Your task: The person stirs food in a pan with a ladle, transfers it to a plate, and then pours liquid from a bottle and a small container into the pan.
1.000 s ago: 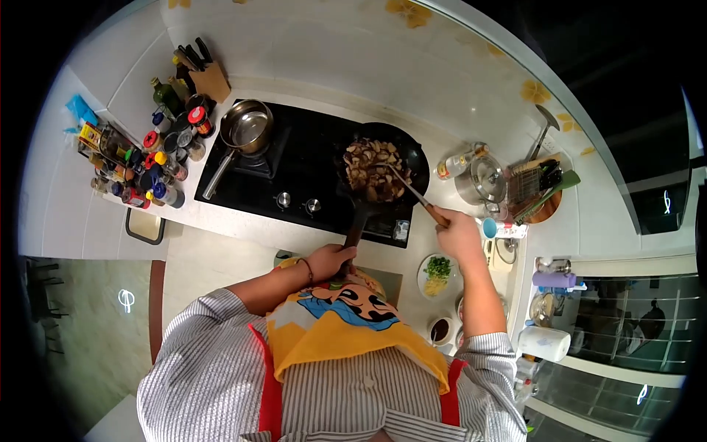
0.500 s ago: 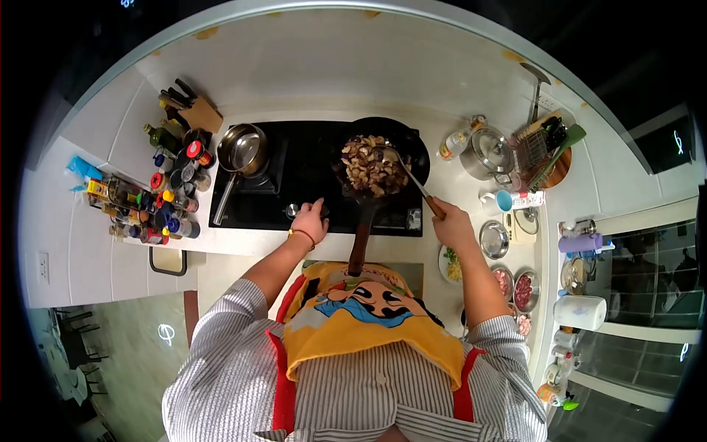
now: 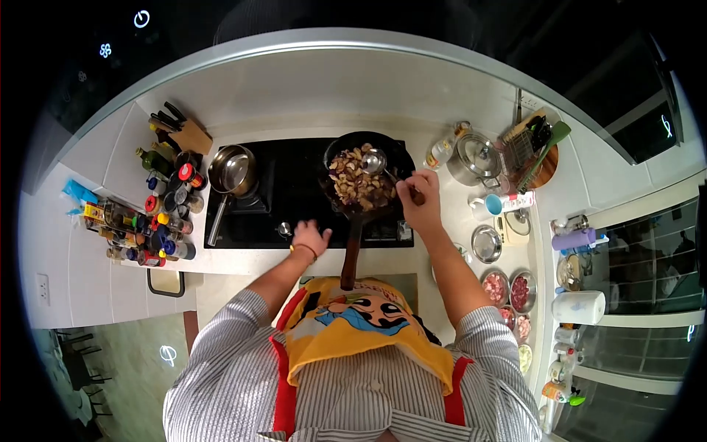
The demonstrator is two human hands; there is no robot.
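Apron: a yellow cartoon-printed apron (image 3: 368, 317) is covering the person's front, below the worktop's near edge.
Meat bowls: a bowl of pale pink meat (image 3: 495, 286) and a bowl of dark red meat (image 3: 523, 291) are sitting side by side along the worktop's (image 3: 460, 214) right edge.
Wok handle: the wooden handle (image 3: 351, 258) is jutting out past the worktop's near edge toward the apron, with neither hand gripping it.
Left hand: the left hand (image 3: 312, 237) is spreading its fingers loosely at the cooktop's (image 3: 287, 169) near edge, just right of a knob (image 3: 284, 229) and left of the wok handle; whether it is touching anything underneath cannot be told.
Right hand: the right hand (image 3: 420, 200) is closing round the ladle's handle, beside the wok's near right rim.
Ladle: the ladle (image 3: 374, 161) is reaching left and away from the right hand, its metal bowl lying over the food; contact cannot be judged.
Food: browned pieces (image 3: 353, 180) are filling the wok's left and middle, left of the right hand.
Wok: the dark wok (image 3: 403, 157) is standing near the cooktop's right edge.
Saucepan: a steel saucepan (image 3: 232, 171) is resting by the cooktop's far left corner.
Knife block: a wooden knife block (image 3: 193, 138) is standing at the worktop's far left corner.
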